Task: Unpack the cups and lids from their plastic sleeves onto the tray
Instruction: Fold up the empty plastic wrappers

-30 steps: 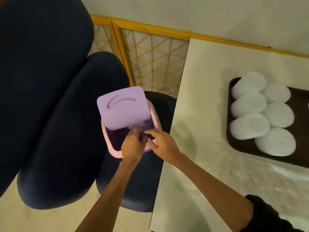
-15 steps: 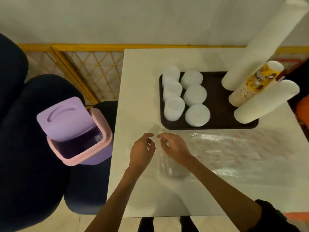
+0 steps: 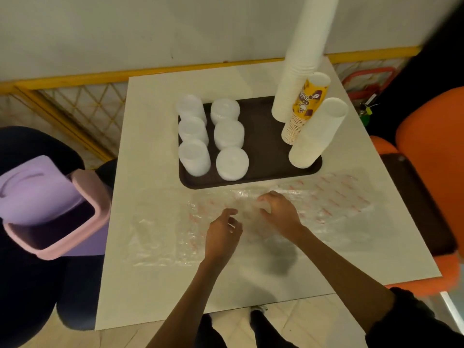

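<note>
A dark brown tray [image 3: 263, 172] sits at the back of the white table. On its left part stand several short stacks of white lids [image 3: 231, 163]. Its right part holds a tall white cup stack [image 3: 300, 66], a yellow printed cup stack [image 3: 305, 109] and a shorter white cup stack [image 3: 316, 134]. Flat on the table in front of the tray lie clear plastic sleeves with red print [image 3: 336, 199]. My right hand [image 3: 278, 212] presses curled fingers into this plastic and pinches it. My left hand [image 3: 222, 232] hovers beside it with its fingers apart and holds nothing.
A pink bin with a raised lilac lid [image 3: 50, 204] stands open off the table's left edge, on a dark chair. An orange chair [image 3: 431, 146] is at the right. A yellow lattice fence [image 3: 82, 106] and a wall run behind the table.
Both hands left the bin at the left and came back over the table. My right hand has moved further right and closed on the plastic sleeve; the view swung right with them.
</note>
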The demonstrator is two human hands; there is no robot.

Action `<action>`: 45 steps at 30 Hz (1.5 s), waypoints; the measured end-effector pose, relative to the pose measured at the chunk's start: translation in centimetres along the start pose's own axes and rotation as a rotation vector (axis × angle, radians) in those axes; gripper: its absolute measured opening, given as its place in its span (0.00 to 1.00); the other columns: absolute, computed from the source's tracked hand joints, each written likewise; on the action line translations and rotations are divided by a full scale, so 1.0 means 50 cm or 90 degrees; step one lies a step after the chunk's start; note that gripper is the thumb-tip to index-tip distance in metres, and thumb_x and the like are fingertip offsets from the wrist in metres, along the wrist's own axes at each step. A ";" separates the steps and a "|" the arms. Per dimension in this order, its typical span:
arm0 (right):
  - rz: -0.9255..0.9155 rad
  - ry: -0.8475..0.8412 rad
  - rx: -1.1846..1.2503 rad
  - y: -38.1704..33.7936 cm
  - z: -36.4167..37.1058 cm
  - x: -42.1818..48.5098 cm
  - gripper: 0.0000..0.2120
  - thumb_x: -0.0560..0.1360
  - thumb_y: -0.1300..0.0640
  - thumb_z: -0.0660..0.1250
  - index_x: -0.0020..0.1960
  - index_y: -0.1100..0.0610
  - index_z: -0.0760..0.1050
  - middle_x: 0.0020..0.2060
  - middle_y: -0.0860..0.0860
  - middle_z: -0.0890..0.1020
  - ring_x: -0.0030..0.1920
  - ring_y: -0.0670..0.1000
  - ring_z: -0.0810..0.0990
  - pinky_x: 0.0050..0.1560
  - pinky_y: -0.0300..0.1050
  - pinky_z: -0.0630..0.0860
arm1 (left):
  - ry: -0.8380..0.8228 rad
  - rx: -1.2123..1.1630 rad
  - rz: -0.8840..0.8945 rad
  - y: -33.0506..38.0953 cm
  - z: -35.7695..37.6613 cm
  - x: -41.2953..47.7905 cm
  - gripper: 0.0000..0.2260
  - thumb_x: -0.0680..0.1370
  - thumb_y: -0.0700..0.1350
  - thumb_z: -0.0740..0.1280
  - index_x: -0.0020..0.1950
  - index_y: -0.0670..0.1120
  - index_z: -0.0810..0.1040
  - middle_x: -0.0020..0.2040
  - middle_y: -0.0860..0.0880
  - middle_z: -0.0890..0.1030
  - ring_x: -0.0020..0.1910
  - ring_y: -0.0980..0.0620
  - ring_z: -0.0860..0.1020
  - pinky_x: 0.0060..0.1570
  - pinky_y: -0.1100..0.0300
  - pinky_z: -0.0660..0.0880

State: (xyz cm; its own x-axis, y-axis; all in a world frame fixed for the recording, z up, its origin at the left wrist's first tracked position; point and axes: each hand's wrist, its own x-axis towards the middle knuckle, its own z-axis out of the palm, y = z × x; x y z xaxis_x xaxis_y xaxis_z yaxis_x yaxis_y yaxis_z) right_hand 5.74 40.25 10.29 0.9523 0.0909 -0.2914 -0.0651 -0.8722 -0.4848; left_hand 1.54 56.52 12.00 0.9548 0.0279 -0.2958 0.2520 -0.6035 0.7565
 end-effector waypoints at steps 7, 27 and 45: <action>-0.001 0.006 -0.141 0.058 -0.020 0.051 0.20 0.78 0.55 0.61 0.70 0.55 0.67 0.68 0.52 0.70 0.68 0.52 0.66 0.68 0.45 0.60 | 0.012 -0.001 -0.018 0.017 0.037 0.002 0.12 0.77 0.41 0.66 0.61 0.46 0.76 0.42 0.52 0.78 0.41 0.55 0.78 0.42 0.63 0.76; -0.113 0.004 -0.071 0.050 -0.048 0.078 0.12 0.80 0.56 0.61 0.55 0.59 0.82 0.51 0.52 0.84 0.50 0.51 0.81 0.56 0.42 0.73 | 0.077 0.020 -0.039 -0.028 0.013 -0.007 0.10 0.78 0.40 0.66 0.59 0.43 0.78 0.43 0.53 0.79 0.40 0.56 0.78 0.37 0.77 0.70; -0.083 -0.079 0.487 -0.021 -0.180 0.012 0.06 0.78 0.62 0.64 0.44 0.60 0.79 0.38 0.55 0.84 0.37 0.46 0.83 0.43 0.42 0.81 | 0.012 -0.392 -0.216 -0.012 -0.009 -0.029 0.17 0.74 0.45 0.71 0.61 0.45 0.74 0.52 0.49 0.80 0.53 0.51 0.78 0.56 0.53 0.73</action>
State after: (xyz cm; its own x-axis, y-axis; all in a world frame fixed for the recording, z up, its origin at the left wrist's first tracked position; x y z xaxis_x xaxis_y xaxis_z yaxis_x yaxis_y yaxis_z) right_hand 9.05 36.92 18.04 0.9291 0.2622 -0.2609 -0.1852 -0.2808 -0.9417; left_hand 0.08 57.19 12.25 0.8093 0.1523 -0.5674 0.5739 0.0014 0.8189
